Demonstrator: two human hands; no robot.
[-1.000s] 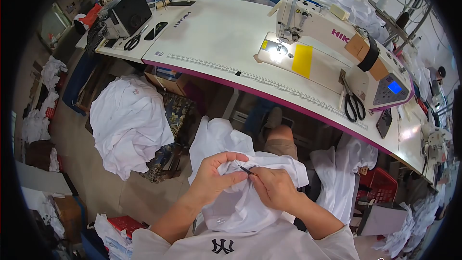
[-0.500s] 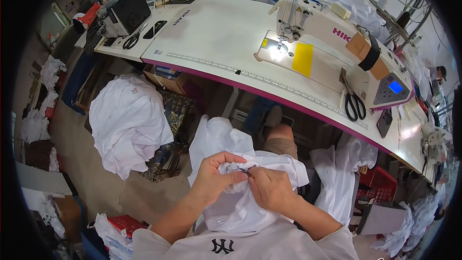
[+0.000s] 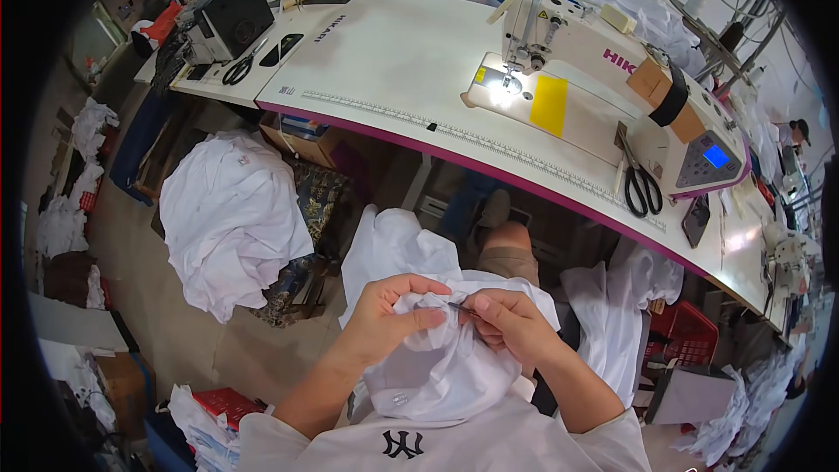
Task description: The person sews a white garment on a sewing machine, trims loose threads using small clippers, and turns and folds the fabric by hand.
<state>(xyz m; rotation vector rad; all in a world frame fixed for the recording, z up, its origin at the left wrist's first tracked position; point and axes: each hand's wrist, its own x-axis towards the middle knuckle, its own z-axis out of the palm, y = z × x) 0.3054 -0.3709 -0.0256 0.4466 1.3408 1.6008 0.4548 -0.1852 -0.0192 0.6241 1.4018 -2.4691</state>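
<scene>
A white garment (image 3: 437, 376) lies bunched across my lap. My left hand (image 3: 391, 319) pinches a gathered fold of its cloth between thumb and fingers. Close beside it, my right hand (image 3: 511, 323) is closed on a small dark pointed metal tool (image 3: 460, 307), whose tip points left toward the held fold. The tool's rear end is hidden in my palm, so its exact kind does not show.
Ahead stands a sewing machine (image 3: 603, 44) on a white table (image 3: 384, 52), with black-handled scissors (image 3: 643, 188) and a phone (image 3: 696, 222) at right. A heap of white cloth (image 3: 232, 218) sits on a stool at left. A red basket (image 3: 686, 336) is at right.
My right hand has drawn slightly right from my left and turned, so more of the dark tool shows. My left hand keeps its hold on the cloth.
</scene>
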